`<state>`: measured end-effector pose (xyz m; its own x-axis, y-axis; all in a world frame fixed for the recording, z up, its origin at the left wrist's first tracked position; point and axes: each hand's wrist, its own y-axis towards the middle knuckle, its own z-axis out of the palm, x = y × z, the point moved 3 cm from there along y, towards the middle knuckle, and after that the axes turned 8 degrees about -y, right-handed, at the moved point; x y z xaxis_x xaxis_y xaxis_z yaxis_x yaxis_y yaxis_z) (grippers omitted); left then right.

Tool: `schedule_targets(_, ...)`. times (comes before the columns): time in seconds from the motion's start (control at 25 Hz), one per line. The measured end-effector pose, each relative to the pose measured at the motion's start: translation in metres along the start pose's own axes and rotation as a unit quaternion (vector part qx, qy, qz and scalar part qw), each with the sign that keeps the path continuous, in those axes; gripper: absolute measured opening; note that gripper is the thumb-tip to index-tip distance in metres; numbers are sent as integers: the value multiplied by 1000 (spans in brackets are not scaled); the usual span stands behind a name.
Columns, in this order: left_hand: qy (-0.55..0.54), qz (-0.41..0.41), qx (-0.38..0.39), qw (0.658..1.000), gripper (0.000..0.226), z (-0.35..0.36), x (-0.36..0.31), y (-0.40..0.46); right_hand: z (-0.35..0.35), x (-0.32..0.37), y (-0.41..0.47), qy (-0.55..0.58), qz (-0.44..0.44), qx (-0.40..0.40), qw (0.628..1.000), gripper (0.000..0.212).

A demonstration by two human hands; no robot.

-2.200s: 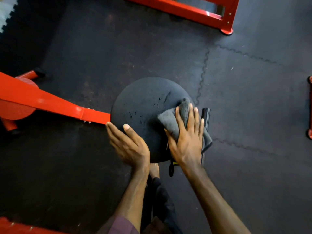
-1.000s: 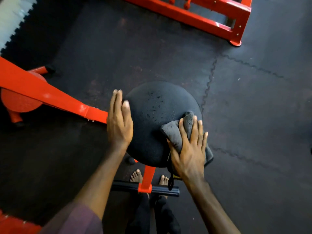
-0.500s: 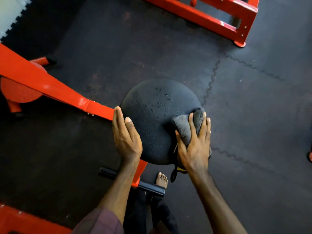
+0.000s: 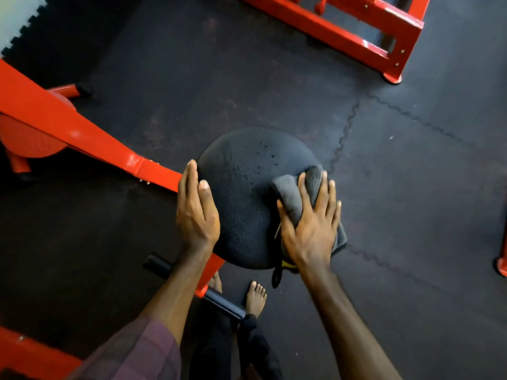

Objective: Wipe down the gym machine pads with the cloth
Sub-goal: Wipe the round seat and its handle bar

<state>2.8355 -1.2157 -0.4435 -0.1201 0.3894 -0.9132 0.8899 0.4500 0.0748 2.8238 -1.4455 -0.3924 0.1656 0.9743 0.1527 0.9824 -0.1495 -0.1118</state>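
Observation:
A round black pad [image 4: 247, 193] sits on the end of a red machine arm [image 4: 82, 135], its top scuffed with small marks. My left hand [image 4: 196, 212] lies flat against the pad's left edge, fingers straight. A bunched grey cloth [image 4: 290, 190] lies on the pad's right side. My right hand [image 4: 312, 226] presses down on the cloth with spread, straight fingers; part of the cloth hangs off the pad's right rim under my palm.
Black rubber floor tiles [image 4: 411, 187] surround the machine. A red frame [image 4: 356, 37] crosses the far side, and another red part [image 4: 502, 259] shows at the right edge. A black foot bar [image 4: 219, 300] sits under the pad, beside my bare feet [image 4: 255, 294].
My right hand has kept the cloth on the pad's right side with small shifts. My left hand has slid along the pad's left edge.

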Motion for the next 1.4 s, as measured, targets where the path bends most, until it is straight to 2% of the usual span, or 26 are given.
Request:
schedule_targets(0.2,3,36,63,997,49,-2,0,25,-15,13,113,42,4,49,998,77)
schedule_targets(0.36,-1,39,110,993,49,-1,-3,40,-8,0,35,-5,-35,8,999,77)
schedule_targets(0.44,1,50,143,988,50,1,-3,51,-2,-6,-3,-10,-23,19,1000,76)
schedule_targets(0.68,4,71,190,979,49,5,-2,68,-14,10,112,47,-6,47,998,76)
schedule_targets(0.76,1,70,194,979,49,4,-5,68,-13,9,95,17,-28,23,999,77)
schedule_targets(0.84,0,71,204,976,50,5,-7,70,-8,9,35,-43,-60,0,997,76)
schedule_targets(0.96,-7,79,228,971,49,7,-9,79,0,8,-16,-59,-76,5,995,75)
schedule_targets(1.2,-31,91,252,963,46,9,-8,86,-13,24,110,-11,-51,26,998,74)
schedule_targets(1.32,-32,93,256,962,47,11,-9,88,-5,33,44,-76,-89,-7,993,75)
schedule_targets(1.4,-32,94,257,961,47,10,-9,91,2,38,-9,-98,-129,1,987,77)
